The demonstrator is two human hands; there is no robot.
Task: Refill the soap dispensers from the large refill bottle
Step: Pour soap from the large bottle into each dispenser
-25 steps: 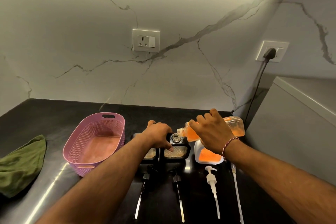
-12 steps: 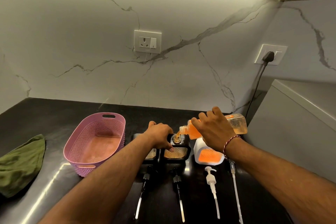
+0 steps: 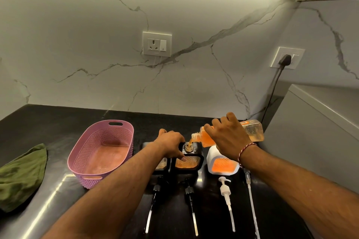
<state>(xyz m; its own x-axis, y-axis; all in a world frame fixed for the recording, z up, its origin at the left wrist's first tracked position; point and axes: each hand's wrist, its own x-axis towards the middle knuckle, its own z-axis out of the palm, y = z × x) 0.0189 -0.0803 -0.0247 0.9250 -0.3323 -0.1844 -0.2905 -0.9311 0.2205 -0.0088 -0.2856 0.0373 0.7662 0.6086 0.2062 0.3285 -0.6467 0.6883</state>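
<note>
Pouring over the black counter by the marble wall, right hand is gripping the refill bottle, left hand clasping a dispenser.

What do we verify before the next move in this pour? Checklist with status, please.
1. Refill bottle tilted, mouth above the black dispenser's open neck: ok.
2. Soap stream enters the neck: ok.
3. Left hand grips the black dispenser: ok.
4. Right hand holds the refill bottle: ok.
5. Fill level inside the black dispenser: cannot tell.
6. Pumps lie on the counter, apart from the pour: ok.
</note>
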